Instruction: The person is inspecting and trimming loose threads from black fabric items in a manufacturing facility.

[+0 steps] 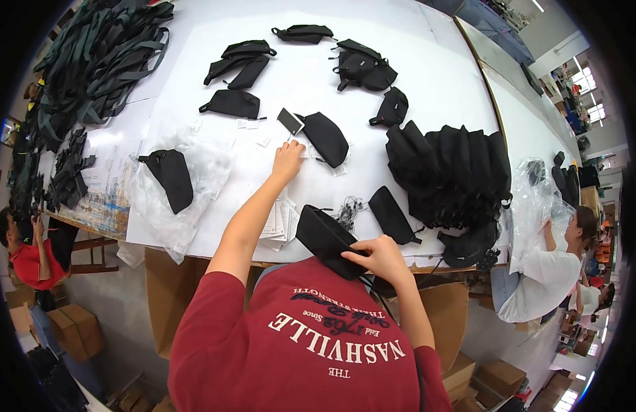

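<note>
My left hand [289,159] reaches out over the middle of the table, its fingers closed at the lower end of a small dark hang tag [289,121] with a pale edge. Just right of it lies a black zip pouch [325,139]. Close to my body, my right hand [381,258] grips another black pouch [321,233] by its right side, thumb on the near face. That pouch is tilted against the table edge. White paper slips [279,223] are stacked to its left, and thin black cords [349,210] lie beyond it.
A large heap of black pouches [448,172] sits at the right, with single ones [234,103] spread in an arc farther off. Clear plastic [211,168] with a pouch on it lies left. Dark straps [98,62] pile far left. Other people [548,268] sit at both sides.
</note>
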`<state>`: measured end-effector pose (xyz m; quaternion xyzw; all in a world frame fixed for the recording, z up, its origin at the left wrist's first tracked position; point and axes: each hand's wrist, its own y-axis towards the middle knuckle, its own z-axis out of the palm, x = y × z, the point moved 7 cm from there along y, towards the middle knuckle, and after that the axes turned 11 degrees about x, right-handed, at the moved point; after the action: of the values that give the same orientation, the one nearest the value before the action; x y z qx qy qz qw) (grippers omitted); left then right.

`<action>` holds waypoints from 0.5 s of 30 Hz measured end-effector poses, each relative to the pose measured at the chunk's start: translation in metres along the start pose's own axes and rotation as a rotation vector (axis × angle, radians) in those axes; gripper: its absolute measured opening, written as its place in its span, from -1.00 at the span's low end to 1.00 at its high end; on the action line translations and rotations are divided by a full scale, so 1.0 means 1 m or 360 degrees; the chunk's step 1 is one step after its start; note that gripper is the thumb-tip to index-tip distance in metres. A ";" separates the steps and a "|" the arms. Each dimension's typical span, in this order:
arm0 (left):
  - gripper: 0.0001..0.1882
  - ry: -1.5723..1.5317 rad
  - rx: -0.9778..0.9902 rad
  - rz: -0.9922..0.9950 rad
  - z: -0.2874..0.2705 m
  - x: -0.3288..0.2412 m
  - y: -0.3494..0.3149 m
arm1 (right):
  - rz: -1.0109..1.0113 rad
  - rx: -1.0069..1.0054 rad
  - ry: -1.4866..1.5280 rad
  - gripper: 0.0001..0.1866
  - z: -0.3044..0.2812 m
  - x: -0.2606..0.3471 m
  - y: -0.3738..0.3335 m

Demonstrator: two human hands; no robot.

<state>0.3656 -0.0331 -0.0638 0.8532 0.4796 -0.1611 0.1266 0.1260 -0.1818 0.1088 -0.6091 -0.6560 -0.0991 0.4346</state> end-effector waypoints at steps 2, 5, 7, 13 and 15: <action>-0.78 -0.0051 0.0073 0.0005 -0.008 0.002 -0.004 | -0.0047 -0.0110 -0.0218 -0.76 -0.004 0.003 -0.004; -0.88 -0.0200 0.0050 -0.0050 -0.032 0.001 -0.014 | -0.0301 -0.0406 -0.0310 -0.75 -0.019 0.017 -0.008; -0.89 -0.1000 -0.0298 -0.0032 -0.066 -0.015 -0.026 | -0.0303 -0.0416 -0.0437 -0.78 -0.023 0.023 -0.008; -0.89 -0.0909 0.0094 0.0761 -0.158 -0.146 -0.088 | -0.0439 -0.0551 -0.0721 -0.82 -0.029 0.040 -0.007; -0.85 -0.0745 0.0056 0.0790 -0.158 -0.151 -0.102 | -0.0495 -0.0582 -0.0719 -0.83 -0.029 0.046 -0.010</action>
<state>0.2285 -0.0400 0.1348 0.8859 0.2122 -0.3251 0.2539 0.1362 -0.1705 0.1620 -0.5761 -0.7923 -0.1428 0.1414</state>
